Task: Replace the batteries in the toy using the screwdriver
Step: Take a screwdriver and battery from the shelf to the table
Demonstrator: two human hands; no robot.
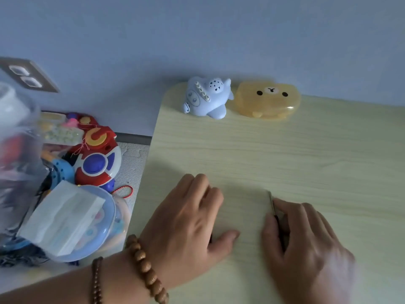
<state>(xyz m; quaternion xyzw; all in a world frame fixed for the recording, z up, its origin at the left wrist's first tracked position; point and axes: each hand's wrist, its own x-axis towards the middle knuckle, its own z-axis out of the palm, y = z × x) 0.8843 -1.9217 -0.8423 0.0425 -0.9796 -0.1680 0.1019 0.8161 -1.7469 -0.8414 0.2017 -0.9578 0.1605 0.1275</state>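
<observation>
A pale blue airplane toy sits at the far left corner of the light wooden table. My right hand lies low on the table at the near right and grips a slim screwdriver, whose metal shaft points away from me past the thumb. Its dark handle is mostly hidden in the hand. My left hand rests palm down on the table to the left of it, fingers bent. A dark sliver shows under the palm by the thumb; I cannot tell what it is.
A translucent yellow bear-face case lies shut beside the airplane toy by the wall. Left of the table, on the floor, a heap of toys holds a red and white toy and a blue round case under a white face mask.
</observation>
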